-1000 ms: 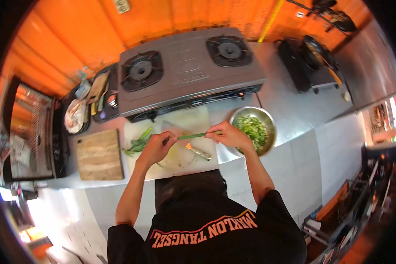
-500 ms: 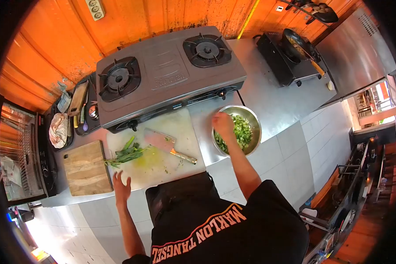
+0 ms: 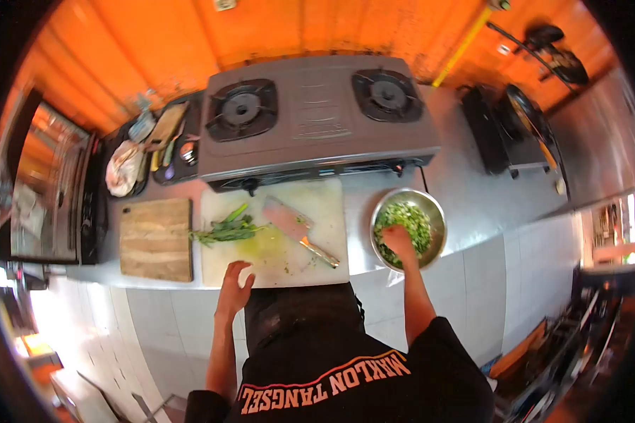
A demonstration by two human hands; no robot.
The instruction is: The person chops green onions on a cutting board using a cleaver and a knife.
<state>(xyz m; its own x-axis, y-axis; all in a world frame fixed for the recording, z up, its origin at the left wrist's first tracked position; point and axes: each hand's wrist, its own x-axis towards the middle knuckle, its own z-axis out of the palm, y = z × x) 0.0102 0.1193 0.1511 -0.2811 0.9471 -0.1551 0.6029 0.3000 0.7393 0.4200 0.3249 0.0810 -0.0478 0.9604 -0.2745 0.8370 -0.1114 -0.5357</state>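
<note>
My left hand [image 3: 234,283] hovers at the front edge of a white cutting board [image 3: 275,275], thumb apart from the fingers, holding nothing. On that board lie a bunch of leafy greens [image 3: 227,231] and a cleaver [image 3: 286,218], its handle angled toward the front right. My right hand [image 3: 399,243] is inside a metal bowl [image 3: 439,236], curled against chopped greens [image 3: 413,217]. Its fingertips are hidden, so what they grip cannot be made out.
Behind the boards stands a two-burner gas stove [image 3: 317,113]. A wooden board [image 3: 155,240] lies at left, near a tray [image 3: 173,173] and a toaster oven [image 3: 49,190]. A pan [image 3: 522,113] sits on a small stove at right.
My right hand has moved from the bowl's back left rim down into the greens. My left hand has shifted right along the board's front edge. The camera view has turned.
</note>
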